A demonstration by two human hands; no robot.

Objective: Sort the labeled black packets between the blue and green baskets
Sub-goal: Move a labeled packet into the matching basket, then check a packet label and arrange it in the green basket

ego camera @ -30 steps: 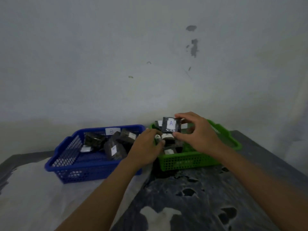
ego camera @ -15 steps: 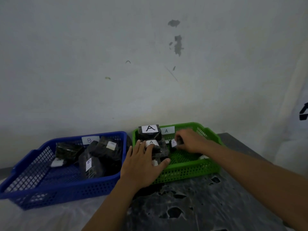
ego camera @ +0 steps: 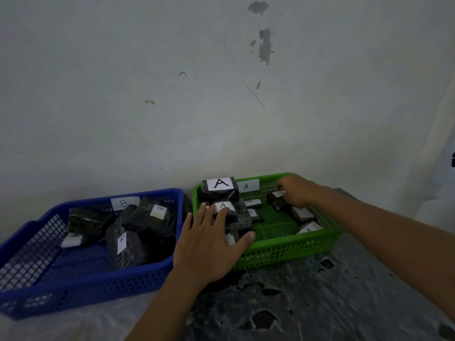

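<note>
The green basket, tagged A, holds several black packets with white A labels; a stack with a large-A packet on top fills its left side. My left hand lies flat with straight fingers on that stack, its thumb on the basket's front rim. At the basket's back right, my right hand curls its fingers round a black packet with a white label, low over the basket floor. The blue basket, tagged B, stands to the left and holds several black B packets.
Both baskets stand side by side against a stained white wall. The dark mottled tabletop stretches in front of the green basket. A pale plastic sheet lies under the blue basket. The table's right edge runs past the green basket.
My right hand brought the packet down from above the green basket to its back right. My left hand spread flat over the A stack. The view moved closer and to the right.
</note>
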